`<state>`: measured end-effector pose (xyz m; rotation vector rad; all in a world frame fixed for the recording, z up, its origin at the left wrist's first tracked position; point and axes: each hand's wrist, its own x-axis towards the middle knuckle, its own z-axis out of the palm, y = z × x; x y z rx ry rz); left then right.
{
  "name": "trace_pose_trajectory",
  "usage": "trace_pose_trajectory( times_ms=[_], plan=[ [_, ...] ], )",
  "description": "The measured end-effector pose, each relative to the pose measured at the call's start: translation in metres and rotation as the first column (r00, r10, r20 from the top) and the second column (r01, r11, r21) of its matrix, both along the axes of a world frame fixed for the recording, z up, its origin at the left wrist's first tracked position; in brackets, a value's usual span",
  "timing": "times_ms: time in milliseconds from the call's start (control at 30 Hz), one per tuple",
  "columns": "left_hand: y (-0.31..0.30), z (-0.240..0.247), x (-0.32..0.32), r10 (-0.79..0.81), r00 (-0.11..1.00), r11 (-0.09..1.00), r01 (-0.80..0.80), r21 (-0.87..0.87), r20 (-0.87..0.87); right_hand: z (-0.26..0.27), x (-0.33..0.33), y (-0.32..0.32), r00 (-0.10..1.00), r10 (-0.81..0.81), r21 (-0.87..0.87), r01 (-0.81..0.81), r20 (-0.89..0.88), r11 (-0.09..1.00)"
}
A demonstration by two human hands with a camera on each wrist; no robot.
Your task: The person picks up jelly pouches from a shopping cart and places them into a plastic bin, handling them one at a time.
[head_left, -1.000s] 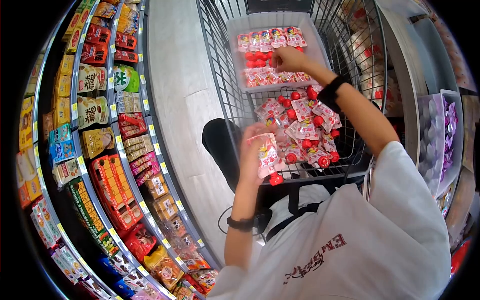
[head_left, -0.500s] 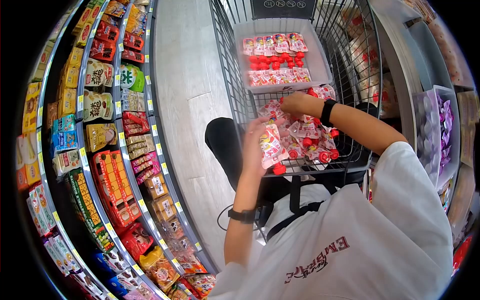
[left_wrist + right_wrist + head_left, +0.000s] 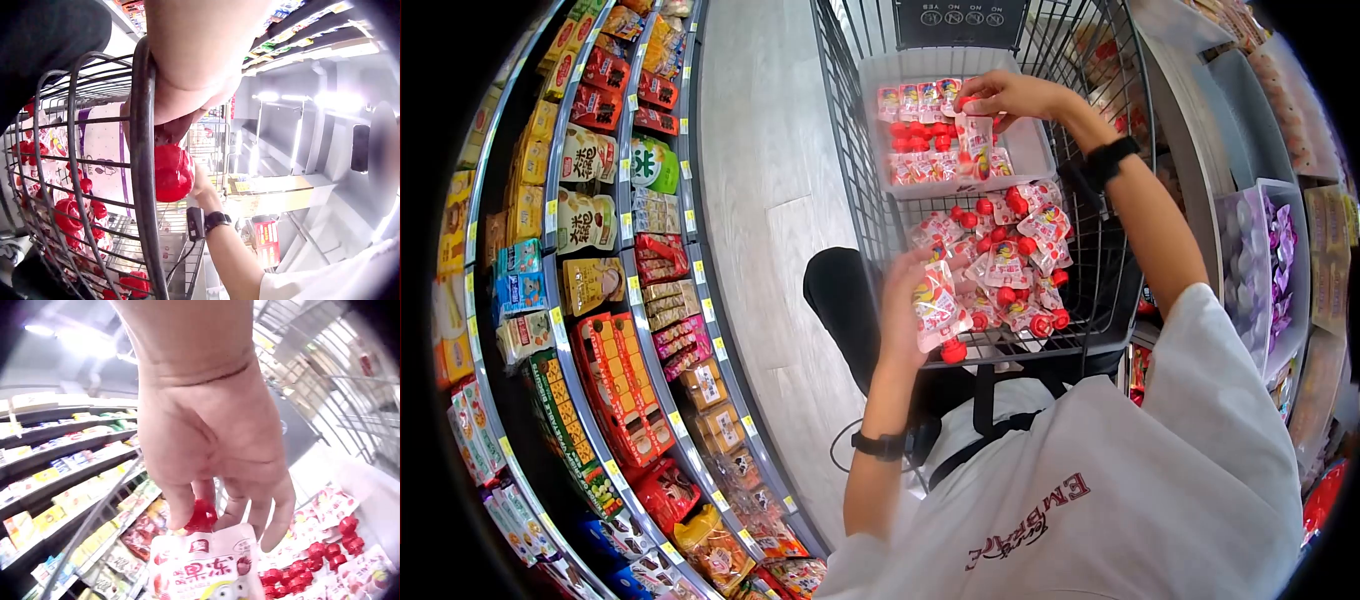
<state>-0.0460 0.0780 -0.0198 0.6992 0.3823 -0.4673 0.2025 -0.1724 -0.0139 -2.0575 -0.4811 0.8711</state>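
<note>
My right hand [image 3: 1015, 97] pinches a pink-and-white jelly pouch [image 3: 975, 142] by its red cap, over the right part of a translucent bin [image 3: 1028, 150]. In the right wrist view the pouch [image 3: 203, 565] hangs cap up below the thumb and fingers. Inside the bin, other pouches stand in two rows with their red caps facing inward. At the cart's near left corner my left hand [image 3: 903, 300] grips another pouch [image 3: 938, 305], its red cap pointing down. Between the hands lies a loose heap of pouches [image 3: 1005, 262]. The left fingers are largely hidden in the left wrist view.
The wire shopping cart [image 3: 840, 150] surrounds the bin and heap. Snack shelves [image 3: 625, 300] run along the left, beyond a pale floor aisle [image 3: 750, 190]. On the right, a clear tub [image 3: 1250, 280] with purple packs stands beside the cart.
My right hand moved from over the bin down to the heap, then back up over the bin with a pouch. The left hand keeps its pouch near the same corner.
</note>
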Motion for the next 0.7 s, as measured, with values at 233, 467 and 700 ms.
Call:
trace_pose_trajectory(
  times_ms=[233,467,700],
  plan=[
    [-0.001,-0.007,0.001,0.008,1.000,1.000,-0.008,-0.001,-0.006,-0.102,0.032,-0.003,0.966,-0.259,-0.267,0.247,-0.012,0.931],
    [-0.001,-0.008,0.004,-0.015,0.999,0.999,0.013,-0.039,-0.040,-0.137,0.020,0.008,0.967,-0.240,-0.375,0.193,-0.084,0.907],
    [0.003,-0.010,0.001,-0.047,0.999,0.996,0.048,-0.076,0.013,-0.151,-0.003,0.008,0.996,-0.020,-0.369,0.052,0.092,0.928]
  ],
)
